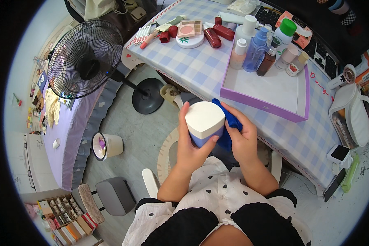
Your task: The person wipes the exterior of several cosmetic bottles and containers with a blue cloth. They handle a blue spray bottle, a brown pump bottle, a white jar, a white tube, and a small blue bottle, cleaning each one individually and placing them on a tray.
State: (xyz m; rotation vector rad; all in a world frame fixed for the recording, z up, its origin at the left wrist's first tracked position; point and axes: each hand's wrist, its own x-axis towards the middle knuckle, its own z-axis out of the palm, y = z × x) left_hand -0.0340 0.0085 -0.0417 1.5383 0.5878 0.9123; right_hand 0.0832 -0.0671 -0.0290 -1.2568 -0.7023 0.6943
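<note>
My left hand grips a blue container with a white lid, held in front of my chest at the table's near edge. My right hand holds a dark blue cloth against the container's right side. Beyond my right hand, a purple-edged open box stands on the checked tablecloth. Several bottles are grouped at its far side, among them a translucent blue bottle, a brown glass bottle and a green-capped bottle.
Makeup items and a round white compact lie on the far left of the table. A black standing fan and a waste bin are on my left. A keyboard and a clear-sided wash bag are to the right.
</note>
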